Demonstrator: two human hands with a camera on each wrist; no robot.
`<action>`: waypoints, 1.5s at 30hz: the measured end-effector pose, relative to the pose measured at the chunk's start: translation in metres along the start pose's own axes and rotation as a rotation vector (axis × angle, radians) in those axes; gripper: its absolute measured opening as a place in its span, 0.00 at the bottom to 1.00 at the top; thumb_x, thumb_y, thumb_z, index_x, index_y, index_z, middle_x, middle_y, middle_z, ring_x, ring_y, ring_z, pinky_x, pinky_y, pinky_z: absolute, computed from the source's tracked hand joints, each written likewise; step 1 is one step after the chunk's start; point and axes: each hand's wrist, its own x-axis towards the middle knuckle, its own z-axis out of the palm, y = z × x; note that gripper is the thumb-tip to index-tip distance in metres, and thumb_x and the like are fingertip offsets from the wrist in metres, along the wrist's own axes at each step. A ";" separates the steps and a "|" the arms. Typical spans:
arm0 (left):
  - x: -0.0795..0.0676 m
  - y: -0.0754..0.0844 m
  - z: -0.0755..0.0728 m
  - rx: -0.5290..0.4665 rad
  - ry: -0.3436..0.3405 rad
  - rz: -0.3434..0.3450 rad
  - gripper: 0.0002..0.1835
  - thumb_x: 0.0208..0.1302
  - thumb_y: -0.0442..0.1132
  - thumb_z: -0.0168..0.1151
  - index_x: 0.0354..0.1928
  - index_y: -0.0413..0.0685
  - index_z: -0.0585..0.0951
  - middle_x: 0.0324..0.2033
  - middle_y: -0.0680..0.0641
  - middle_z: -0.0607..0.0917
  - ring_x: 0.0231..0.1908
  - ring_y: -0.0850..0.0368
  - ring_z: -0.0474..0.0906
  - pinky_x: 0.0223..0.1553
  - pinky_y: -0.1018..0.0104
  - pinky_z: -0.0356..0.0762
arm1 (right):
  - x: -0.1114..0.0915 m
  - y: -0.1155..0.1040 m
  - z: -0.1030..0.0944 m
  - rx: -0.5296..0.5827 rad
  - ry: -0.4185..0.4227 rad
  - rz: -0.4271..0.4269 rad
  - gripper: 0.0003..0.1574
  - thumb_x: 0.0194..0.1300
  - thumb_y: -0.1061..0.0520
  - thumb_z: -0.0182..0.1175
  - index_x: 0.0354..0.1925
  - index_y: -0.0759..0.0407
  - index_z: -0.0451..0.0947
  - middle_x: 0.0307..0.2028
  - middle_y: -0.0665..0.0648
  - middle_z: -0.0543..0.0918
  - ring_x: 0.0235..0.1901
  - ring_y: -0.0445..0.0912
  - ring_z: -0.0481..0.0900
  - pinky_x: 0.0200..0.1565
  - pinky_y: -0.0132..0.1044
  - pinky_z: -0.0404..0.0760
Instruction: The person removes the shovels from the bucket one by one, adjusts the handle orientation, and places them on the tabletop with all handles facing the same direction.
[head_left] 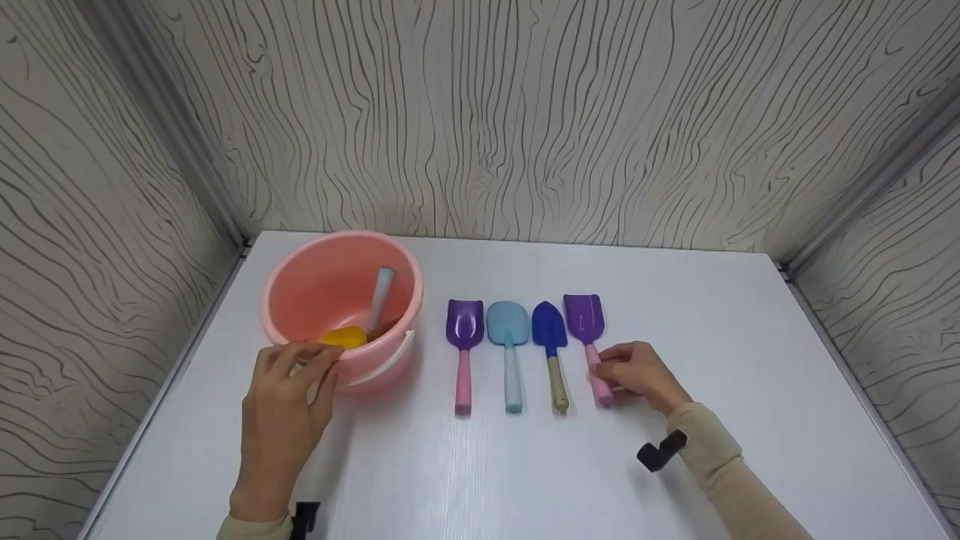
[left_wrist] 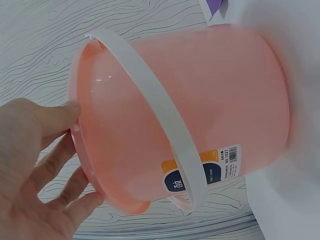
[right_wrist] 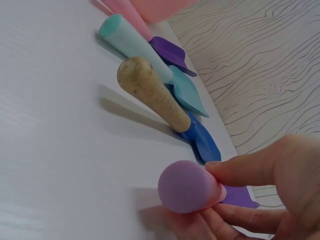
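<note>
A pink bucket (head_left: 360,247) stands at the table's left, its white handle (left_wrist: 165,107) hanging down one side. My left hand (head_left: 289,405) pinches the bucket's near rim between thumb and fingers. Inside the bucket lie a yellow piece (head_left: 346,337) and a shovel with a pale handle (head_left: 381,296); their lower parts are hidden. At the right end of a row, my right hand (head_left: 637,373) holds the pink handle of a purple toy shovel (head_left: 584,316). In the right wrist view, thumb and fingers (right_wrist: 250,167) close around that handle near its butt end.
Left of the held shovel lie a blue trowel (head_left: 550,328) with a wooden handle, a light blue shovel (head_left: 508,324) and another purple shovel (head_left: 465,324) with a pink handle. Wood-patterned panels (head_left: 480,120) enclose the white table (head_left: 450,480) at the back and sides.
</note>
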 end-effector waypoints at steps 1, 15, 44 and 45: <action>0.000 0.000 0.000 0.000 0.000 0.000 0.18 0.54 0.27 0.83 0.48 0.44 0.92 0.44 0.43 0.87 0.46 0.44 0.78 0.37 0.47 0.91 | -0.001 0.000 0.000 -0.015 0.000 -0.002 0.30 0.70 0.54 0.69 0.62 0.71 0.76 0.51 0.65 0.86 0.44 0.48 0.87 0.44 0.40 0.90; 0.000 0.002 -0.001 0.001 -0.011 -0.015 0.19 0.53 0.28 0.83 0.49 0.43 0.92 0.44 0.42 0.88 0.46 0.43 0.79 0.39 0.46 0.92 | -0.005 -0.008 -0.006 -0.098 -0.012 -0.045 0.34 0.70 0.53 0.70 0.64 0.74 0.75 0.52 0.68 0.86 0.45 0.49 0.88 0.49 0.44 0.91; -0.001 0.000 0.006 0.030 0.001 -0.007 0.19 0.53 0.31 0.84 0.49 0.45 0.93 0.44 0.44 0.88 0.47 0.45 0.79 0.42 0.49 0.92 | -0.011 -0.262 0.093 -0.509 -0.092 -0.779 0.19 0.78 0.59 0.62 0.63 0.60 0.83 0.54 0.59 0.87 0.53 0.50 0.87 0.53 0.42 0.90; -0.001 0.000 0.006 0.031 0.003 -0.008 0.19 0.53 0.31 0.85 0.49 0.45 0.93 0.44 0.44 0.88 0.47 0.45 0.79 0.42 0.49 0.92 | -0.009 -0.269 0.100 -0.518 -0.104 -0.818 0.19 0.78 0.59 0.61 0.63 0.61 0.83 0.54 0.59 0.87 0.53 0.50 0.87 0.54 0.41 0.90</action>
